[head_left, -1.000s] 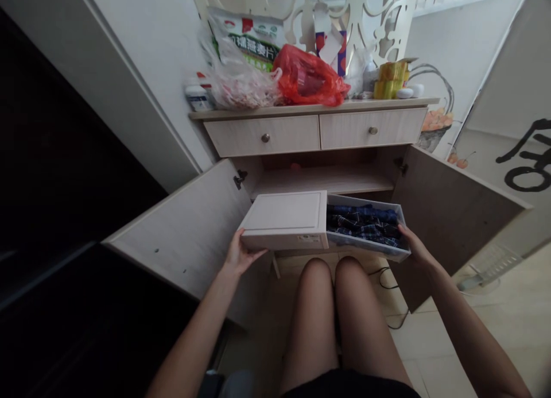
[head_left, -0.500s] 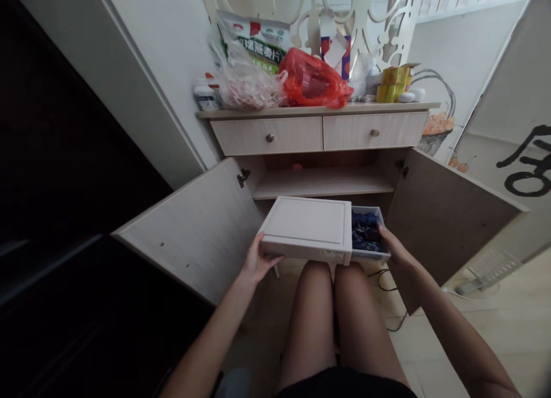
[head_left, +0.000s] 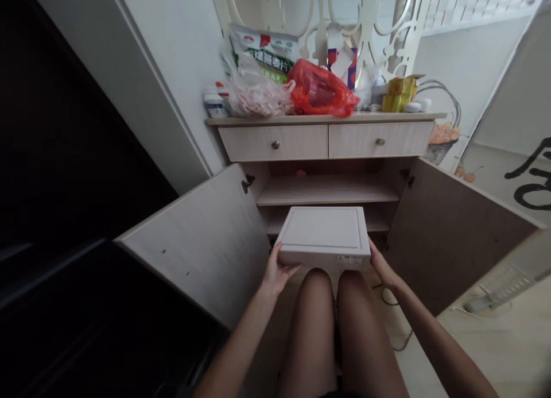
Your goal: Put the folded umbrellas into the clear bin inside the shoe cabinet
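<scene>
A flat white storage box (head_left: 322, 228) is held level just above my knees, in front of the cabinet. My left hand (head_left: 278, 270) grips its left end, thumb below and fingers along the side. Against the right end presses my right hand (head_left: 379, 264), its fingers partly hidden behind the box. The clear drawer with dark blue folded cloth is no longer visible; the box looks closed. Behind it stands the cabinet with bare wooden shelves (head_left: 329, 189), both doors swung wide.
The left cabinet door (head_left: 202, 237) and right cabinet door (head_left: 456, 231) flank my arms. On the cabinet top lie a red plastic bag (head_left: 321, 88), a white plastic bag (head_left: 260, 93), a cereal bag (head_left: 271, 50) and yellow tape rolls (head_left: 398, 93). Cables trail on the floor at right.
My right hand has moved left, and the clear drawer with the dark blue cloth has slid into the white box. The box has shifted slightly right and shows more of the lower shelf.
</scene>
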`<state>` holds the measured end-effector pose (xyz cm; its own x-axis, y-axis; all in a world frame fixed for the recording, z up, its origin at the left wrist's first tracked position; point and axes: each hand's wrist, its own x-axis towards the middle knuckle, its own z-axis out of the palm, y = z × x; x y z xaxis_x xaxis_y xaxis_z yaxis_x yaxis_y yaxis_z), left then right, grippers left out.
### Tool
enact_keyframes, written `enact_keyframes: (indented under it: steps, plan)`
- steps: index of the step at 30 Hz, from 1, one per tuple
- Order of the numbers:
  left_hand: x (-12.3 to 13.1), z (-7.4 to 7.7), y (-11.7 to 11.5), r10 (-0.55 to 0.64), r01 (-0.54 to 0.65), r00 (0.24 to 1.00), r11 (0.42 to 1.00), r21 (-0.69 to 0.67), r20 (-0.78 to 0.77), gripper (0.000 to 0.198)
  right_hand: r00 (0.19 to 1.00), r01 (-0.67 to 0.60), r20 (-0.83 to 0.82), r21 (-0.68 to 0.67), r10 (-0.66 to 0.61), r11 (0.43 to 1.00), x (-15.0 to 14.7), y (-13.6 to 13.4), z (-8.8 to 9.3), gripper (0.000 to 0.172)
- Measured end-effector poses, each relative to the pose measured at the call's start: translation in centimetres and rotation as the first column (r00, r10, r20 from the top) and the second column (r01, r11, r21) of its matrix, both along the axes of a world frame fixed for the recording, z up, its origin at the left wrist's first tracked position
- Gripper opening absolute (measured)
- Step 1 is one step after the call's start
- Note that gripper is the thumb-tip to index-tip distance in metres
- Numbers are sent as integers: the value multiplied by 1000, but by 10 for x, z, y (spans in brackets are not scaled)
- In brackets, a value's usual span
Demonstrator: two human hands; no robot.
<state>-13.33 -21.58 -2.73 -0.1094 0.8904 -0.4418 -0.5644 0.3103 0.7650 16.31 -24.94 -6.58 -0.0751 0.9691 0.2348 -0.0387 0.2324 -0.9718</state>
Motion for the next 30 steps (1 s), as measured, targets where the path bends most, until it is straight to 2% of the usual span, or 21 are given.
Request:
enact_keyframes:
  steps: [2,3,5,7,9,13,18,22,25,30]
  plan:
    - [-5,-3,4,-3,3,1000,1000,-4,-13,47,993,5,117,101,-17,995,2,-1,-14,110]
    - [-6,-4,6,-8,8,1000,1000,-2,-21,47,988,28,145,134,-47,991,2,2,-19,109]
    - [-6,-4,13,-31,31,999,999,15,-29,46,983,96,141,159,-119,983,2,15,-22,95]
    - [-3,1,27,-46,47,998,998,35,-30,47,980,143,111,175,-164,974,2,39,-16,84]
    - [3,12,49,-30,31,999,998,53,-32,50,982,150,87,201,-170,968,4,70,-3,81]
    - [15,36,112,3,6,998,991,134,-64,55,985,133,81,234,-155,963,13,140,20,69]
    - [28,51,179,-3,18,992,993,115,-128,59,983,152,78,152,-165,977,24,204,30,51]
    - [37,48,213,-65,82,985,991,104,-160,56,979,172,73,194,-189,966,31,235,30,39]
    - [40,40,234,-86,114,964,989,97,-252,55,976,164,114,185,-187,969,38,256,21,37]
    - [35,22,265,-111,151,836,988,32,-537,61,952,193,204,178,-228,965,47,288,4,40]
